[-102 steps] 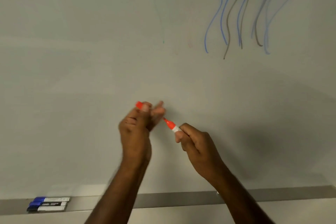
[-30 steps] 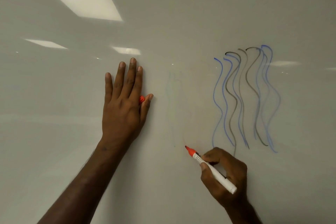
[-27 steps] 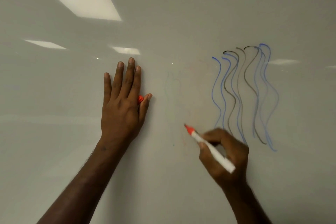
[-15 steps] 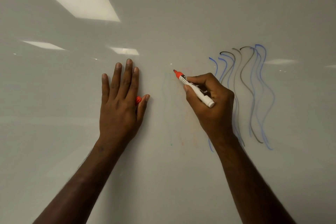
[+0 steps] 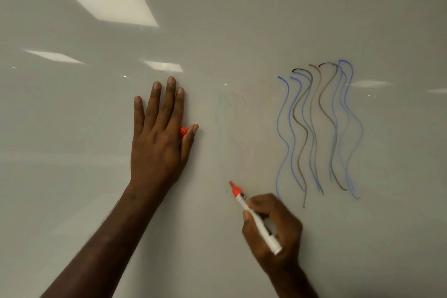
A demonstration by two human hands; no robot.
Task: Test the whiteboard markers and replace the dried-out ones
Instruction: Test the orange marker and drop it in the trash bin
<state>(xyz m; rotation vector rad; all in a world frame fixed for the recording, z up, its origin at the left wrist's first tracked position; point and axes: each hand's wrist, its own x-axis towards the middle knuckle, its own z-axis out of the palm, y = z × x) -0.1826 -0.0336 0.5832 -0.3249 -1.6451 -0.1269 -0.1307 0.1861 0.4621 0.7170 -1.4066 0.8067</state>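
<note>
Fingers of right hand (image 5: pixel 273 227) curl round marker (image 5: pixel 254 215), tip on board (image 5: pixel 72 128), lower centre. Left hand (image 5: pixel 159 143) lies flat, fingers straight, cap (image 5: pixel 182 131) beneath.

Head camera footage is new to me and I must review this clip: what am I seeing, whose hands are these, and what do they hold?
One camera, worn on a person's head, looks at a glossy white whiteboard. The left hand lies flat on the board, fingers straight, with a small orange marker cap tucked by the thumb. The right hand grips a white marker with an orange tip, tip at the board. Bold wavy blue and dark lines show at right; only very faint wavy strokes show above the tip.
</note>
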